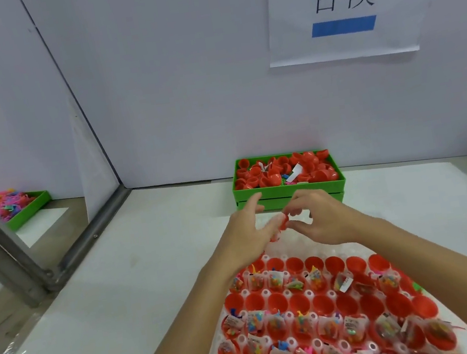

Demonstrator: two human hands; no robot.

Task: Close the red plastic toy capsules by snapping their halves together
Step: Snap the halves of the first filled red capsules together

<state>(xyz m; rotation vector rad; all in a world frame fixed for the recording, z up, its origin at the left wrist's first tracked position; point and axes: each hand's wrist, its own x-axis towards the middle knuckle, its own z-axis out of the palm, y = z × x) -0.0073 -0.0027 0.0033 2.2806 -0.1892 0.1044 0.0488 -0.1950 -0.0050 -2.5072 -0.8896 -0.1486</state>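
Hands meeting above the far end of a white holder tray (272,255), over a white table (123,301). Left hand (247,232) with fingers spread and loosely bent, index reaching forward, thumb and a fingertip touching a red capsule (283,224). Right hand (321,219) curled in from the other side, fingertips pinching the same capsule; whether its halves are fully joined cannot be told, since fingers hide most of it. Capsule held in the air between both hands, just in front of a green bin (290,195).

Nearer the camera, rows of open red capsule halves (322,300) sitting in the tray's sockets, some bare, many filled with small toy packets (343,281) in clear wrapping. Inside the green bin against the back wall, a loose heap of red halves (259,172) with a few paper slips. Far left, beyond a metal frame (7,243), a second green tray (38,204) with pink and orange plastic bits. On the wall, a paper sign (345,3) with two printed characters and a blue bar.
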